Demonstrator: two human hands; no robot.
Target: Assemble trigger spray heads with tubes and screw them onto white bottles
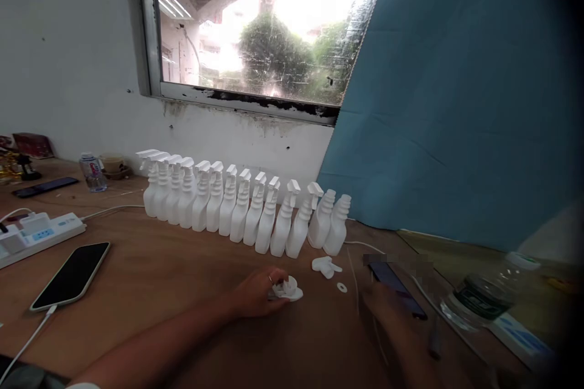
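My left hand (pixel 259 293) is closed on a white spray trigger head (pixel 292 293) just above the brown table. A second trigger head (pixel 325 266) lies on the table to its right, with a small white ring washer (pixel 345 289) close by. My right hand (pixel 382 301) is over the table's right part, beside a dark phone (pixel 409 302). Blur and shadow hide its fingers, so whether it touches the phone is unclear. Behind the hands stands a row of white spray bottles (pixel 239 222) with trigger heads fitted. Two bottles (pixel 336 234) at the right end have bare necks.
A clear water bottle (pixel 479 295) and a power strip (pixel 520 334) sit at the right. On the left are a charging phone (pixel 70 276), another power strip (pixel 68 228), a small bottle (pixel 93 173) and another phone (pixel 45 187). Blue cloth (pixel 433 134) hangs behind.
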